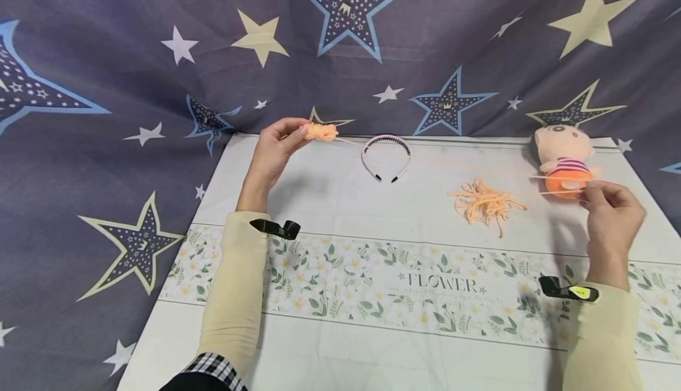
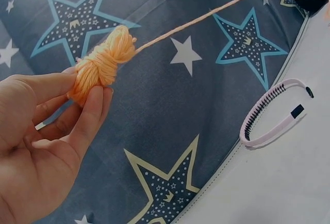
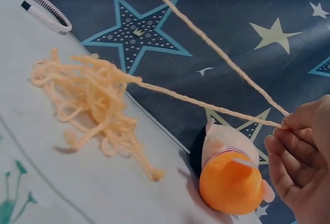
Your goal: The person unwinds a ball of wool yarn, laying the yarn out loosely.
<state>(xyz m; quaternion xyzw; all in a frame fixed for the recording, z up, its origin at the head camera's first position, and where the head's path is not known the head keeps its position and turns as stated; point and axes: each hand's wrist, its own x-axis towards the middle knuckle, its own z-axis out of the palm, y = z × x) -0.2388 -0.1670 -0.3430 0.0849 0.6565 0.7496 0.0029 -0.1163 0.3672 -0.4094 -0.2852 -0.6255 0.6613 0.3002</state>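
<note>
Between thumb and fingers my left hand (image 1: 272,153) pinches a small wound bundle of peach-orange yarn (image 2: 103,62), raised above the far left of the table. From the bundle a single strand (image 3: 206,39) stretches across to my right hand (image 1: 616,216), which pinches it between thumb and fingertips at the far right. Below that pinch, a second length runs back toward a loose tangled pile of the same yarn (image 1: 485,203). The pile lies on the table to the left of the right hand. Both lengths look straight in the right wrist view.
A plush toy (image 1: 565,154) with an orange lower body stands at the back right, behind the right hand. Near the back edge lies a pale pink headband (image 1: 387,138) with black teeth. The white tablecloth (image 1: 340,349) has a flowered band; a star-patterned curtain hangs behind.
</note>
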